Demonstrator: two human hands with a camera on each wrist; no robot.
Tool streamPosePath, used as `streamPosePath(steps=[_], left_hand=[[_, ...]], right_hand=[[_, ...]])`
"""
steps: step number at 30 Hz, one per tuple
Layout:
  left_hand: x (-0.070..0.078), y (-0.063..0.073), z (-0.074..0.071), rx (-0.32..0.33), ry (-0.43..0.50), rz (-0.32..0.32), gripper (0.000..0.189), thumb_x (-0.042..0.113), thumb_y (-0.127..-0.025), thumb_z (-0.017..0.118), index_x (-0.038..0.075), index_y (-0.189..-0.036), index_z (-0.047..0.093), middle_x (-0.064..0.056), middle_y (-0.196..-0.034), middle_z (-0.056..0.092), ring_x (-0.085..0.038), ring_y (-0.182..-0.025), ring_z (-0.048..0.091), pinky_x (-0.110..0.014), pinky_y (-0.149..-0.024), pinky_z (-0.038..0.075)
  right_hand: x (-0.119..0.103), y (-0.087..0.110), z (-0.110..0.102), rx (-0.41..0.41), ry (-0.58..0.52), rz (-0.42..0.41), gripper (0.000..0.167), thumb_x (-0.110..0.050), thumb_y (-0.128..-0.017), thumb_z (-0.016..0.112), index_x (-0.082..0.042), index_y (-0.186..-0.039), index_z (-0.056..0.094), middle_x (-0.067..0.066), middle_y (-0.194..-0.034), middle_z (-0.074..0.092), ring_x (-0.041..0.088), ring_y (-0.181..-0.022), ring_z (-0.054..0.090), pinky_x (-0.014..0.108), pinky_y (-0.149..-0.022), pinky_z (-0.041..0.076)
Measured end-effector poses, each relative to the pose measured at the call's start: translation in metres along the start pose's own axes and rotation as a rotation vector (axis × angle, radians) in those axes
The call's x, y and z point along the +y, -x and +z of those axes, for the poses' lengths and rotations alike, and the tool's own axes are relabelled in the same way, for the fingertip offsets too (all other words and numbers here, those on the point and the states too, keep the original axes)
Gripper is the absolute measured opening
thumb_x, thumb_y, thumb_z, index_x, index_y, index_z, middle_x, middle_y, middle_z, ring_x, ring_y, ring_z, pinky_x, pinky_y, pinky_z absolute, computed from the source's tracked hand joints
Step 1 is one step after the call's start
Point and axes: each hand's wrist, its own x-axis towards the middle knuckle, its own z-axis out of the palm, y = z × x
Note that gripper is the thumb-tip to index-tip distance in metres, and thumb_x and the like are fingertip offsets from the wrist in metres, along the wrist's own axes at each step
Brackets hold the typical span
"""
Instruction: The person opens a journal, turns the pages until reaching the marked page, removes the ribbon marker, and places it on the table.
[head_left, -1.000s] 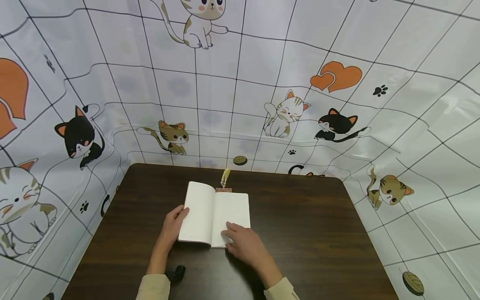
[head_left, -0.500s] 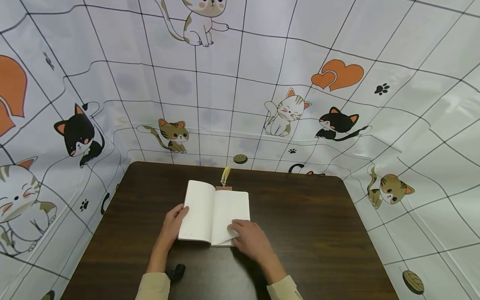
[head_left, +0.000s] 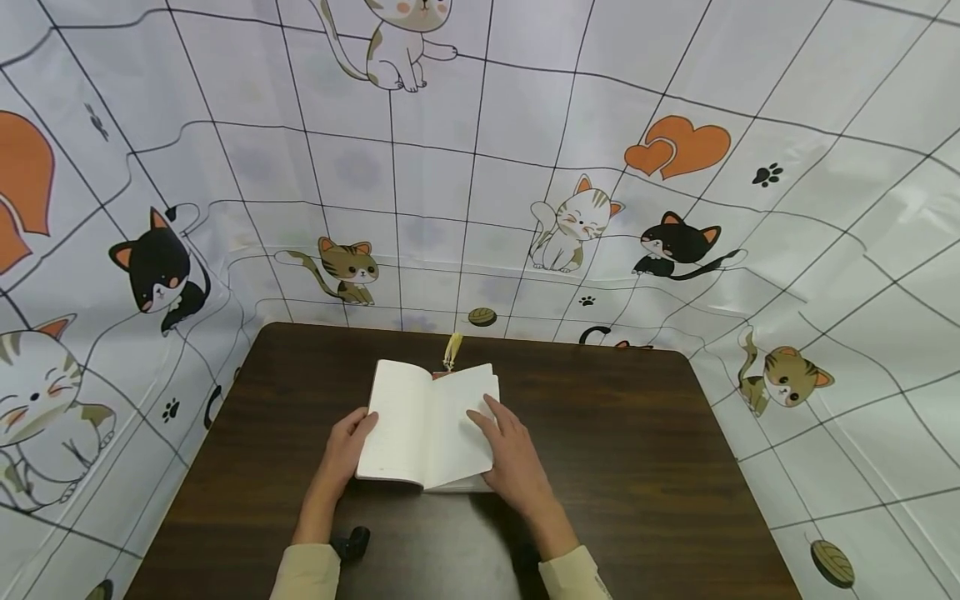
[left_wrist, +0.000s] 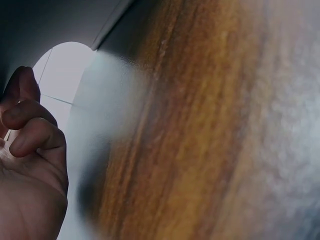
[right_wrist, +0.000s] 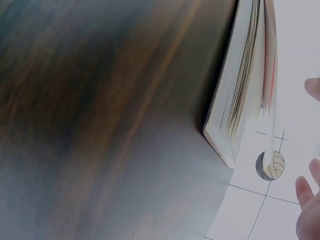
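Observation:
An open notebook (head_left: 397, 421) with blank-looking pages lies on the dark wooden table. My left hand (head_left: 347, 446) grips its left edge, thumb on top of the page; the left wrist view shows curled fingers (left_wrist: 37, 135) under the dark cover. On the right half, one page (head_left: 459, 433) stands raised and skewed, with more sheets showing below it. My right hand (head_left: 517, 458) is at that page's right edge, fingers spread and fairly straight. In the right wrist view, the notebook's page block (right_wrist: 240, 85) shows edge-on, with parts of the right hand (right_wrist: 309, 215) beside it.
A yellow strap (head_left: 453, 350) with a metal clip and a reddish-brown piece sticks out behind the notebook. A small black object (head_left: 351, 544) sits by the left wrist. The table (head_left: 622, 467) meets a white cat-print sheet (head_left: 427, 183) at the back and sides.
My right hand has lifted the right page from its lower corner, then moved up along the right edge with the fingers spreading. The left hand keeps its hold.

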Motion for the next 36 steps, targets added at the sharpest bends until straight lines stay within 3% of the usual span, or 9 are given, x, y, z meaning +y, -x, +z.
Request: streamPosePath(steps=[5,7,10,15,23,29,36], left_hand=[[0.0,0.001,0.001,0.007,0.0,0.016,0.036,0.035,-0.116,0.051,0.001,-0.11,0.061,-0.003,-0.084,0.052,-0.019,-0.076,0.052,-0.031,-0.073,0.045],[-0.001,0.001,0.001,0.013,0.005,0.031,0.037,0.039,-0.115,0.053,0.003,-0.11,0.062,-0.002,-0.084,0.053,-0.018,-0.076,0.053,-0.031,-0.072,0.046],[-0.002,0.002,0.001,0.011,0.006,0.047,0.042,0.042,-0.114,0.054,0.001,-0.108,0.06,-0.003,-0.083,0.053,-0.02,-0.074,0.054,-0.031,-0.071,0.047],[-0.003,0.005,0.001,0.009,-0.005,0.045,0.041,0.041,-0.114,0.053,0.001,-0.113,0.062,-0.003,-0.085,0.055,-0.019,-0.076,0.055,-0.032,-0.072,0.047],[0.0,0.002,0.002,0.005,0.002,0.069,0.04,0.043,-0.114,0.053,0.004,-0.112,0.065,-0.003,-0.083,0.057,-0.019,-0.073,0.057,-0.032,-0.069,0.05],[-0.001,0.001,0.001,0.008,-0.025,0.059,0.039,0.041,-0.114,0.053,0.004,-0.117,0.064,-0.002,-0.086,0.056,-0.018,-0.076,0.055,-0.032,-0.071,0.048],[0.002,0.005,0.002,0.006,-0.016,0.053,0.042,0.044,-0.114,0.052,0.005,-0.123,0.066,-0.004,-0.09,0.06,-0.02,-0.077,0.058,-0.033,-0.072,0.05]], right_hand=[[-0.001,-0.003,0.005,0.112,-0.049,0.017,0.106,-0.018,-0.083,0.094,-0.02,-0.169,0.031,0.021,-0.175,0.028,0.044,-0.15,0.046,0.063,-0.11,0.05],[-0.003,-0.005,0.009,0.119,-0.09,0.045,0.106,-0.023,-0.089,0.09,-0.017,-0.172,0.024,0.021,-0.176,0.026,0.044,-0.15,0.047,0.062,-0.111,0.05],[-0.009,-0.006,0.016,0.067,-0.211,0.115,0.104,-0.022,-0.095,0.083,-0.018,-0.174,0.016,0.018,-0.178,0.022,0.042,-0.155,0.043,0.059,-0.114,0.049],[-0.025,-0.003,0.026,-0.034,-0.421,0.211,0.106,-0.016,-0.094,0.078,-0.021,-0.175,0.01,0.011,-0.181,0.017,0.034,-0.164,0.03,0.056,-0.118,0.045],[-0.04,-0.007,0.03,-0.102,-0.581,0.243,0.105,-0.018,-0.099,0.073,-0.031,-0.174,0.001,0.0,-0.182,0.016,0.028,-0.146,0.057,0.054,-0.114,0.049],[-0.045,-0.01,0.031,-0.145,-0.599,0.245,0.102,-0.023,-0.103,0.068,-0.036,-0.173,-0.005,-0.003,-0.181,0.017,0.023,-0.144,0.06,0.05,-0.112,0.051],[-0.054,-0.014,0.034,-0.161,-0.778,0.282,0.107,-0.031,-0.106,0.069,-0.038,-0.171,-0.015,0.002,-0.18,0.021,0.026,-0.142,0.061,0.048,-0.111,0.052]])
